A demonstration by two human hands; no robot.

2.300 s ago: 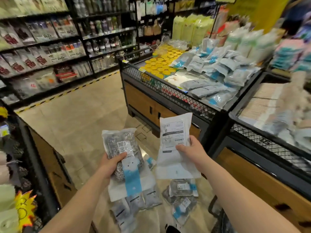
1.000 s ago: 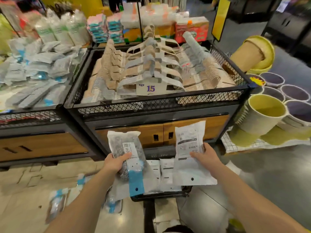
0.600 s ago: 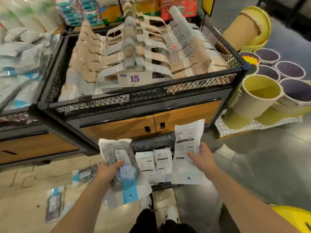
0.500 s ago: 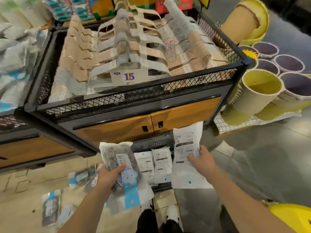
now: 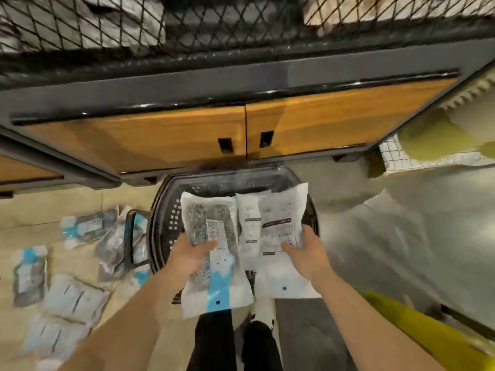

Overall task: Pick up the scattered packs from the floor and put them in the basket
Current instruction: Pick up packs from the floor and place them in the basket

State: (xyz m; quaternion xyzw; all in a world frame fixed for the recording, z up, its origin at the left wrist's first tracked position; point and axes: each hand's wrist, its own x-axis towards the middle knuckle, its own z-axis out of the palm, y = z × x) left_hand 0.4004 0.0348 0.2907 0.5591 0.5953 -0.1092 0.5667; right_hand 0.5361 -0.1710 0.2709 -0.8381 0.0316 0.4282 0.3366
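Note:
A dark plastic basket (image 5: 166,223) stands on the floor before my feet. My left hand (image 5: 191,257) grips a clear pack with a blue stripe (image 5: 211,247), holding it over the basket. My right hand (image 5: 308,253) holds a white printed pack (image 5: 278,223) beside it, also above the basket. Another white pack (image 5: 247,218) lies inside the basket between them. Several more packs (image 5: 83,228) lie scattered on the floor to the left, one of them (image 5: 29,274) further out.
A display bin with wire mesh sides (image 5: 107,28) and wooden cabinet doors (image 5: 321,121) rises right behind the basket. Yellow-green buckets on a white grid (image 5: 434,145) sit at the right. Something yellow (image 5: 417,333) lies low right. My legs (image 5: 233,341) stand below the basket.
My head has tipped down and closer, so the bin fills the top. Both hands have lowered their packs over the basket.

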